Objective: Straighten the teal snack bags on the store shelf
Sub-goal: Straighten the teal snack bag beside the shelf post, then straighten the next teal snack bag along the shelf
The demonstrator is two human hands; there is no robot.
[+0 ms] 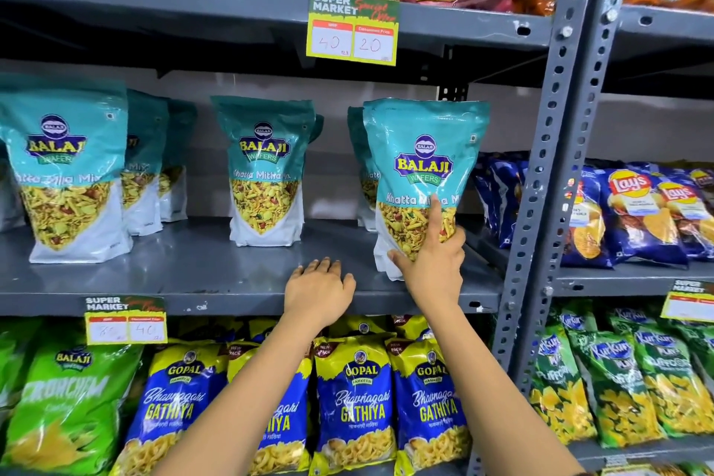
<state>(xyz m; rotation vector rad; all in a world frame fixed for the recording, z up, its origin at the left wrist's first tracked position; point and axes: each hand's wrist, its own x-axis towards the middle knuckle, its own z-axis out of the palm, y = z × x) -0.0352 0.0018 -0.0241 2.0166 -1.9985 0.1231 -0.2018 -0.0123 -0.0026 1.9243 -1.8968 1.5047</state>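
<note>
The right hand [432, 263] grips the front teal snack bag [421, 182] at its lower edge, fingers [434, 216] closed on it, upright at 3 o'clock on the grey shelf [216, 274]. The left hand [318, 292] rests open at 6 o'clock beside it.

Two bare forearms, hands [320, 292] bare, no sleeves

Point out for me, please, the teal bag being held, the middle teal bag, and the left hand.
Held teal bag [425, 151]: head view, on the logo area of its front.
Middle teal bag [264, 166]: head view, on its front face below the logo.
Left hand [318, 292]: head view, on the back of the hand.
</note>
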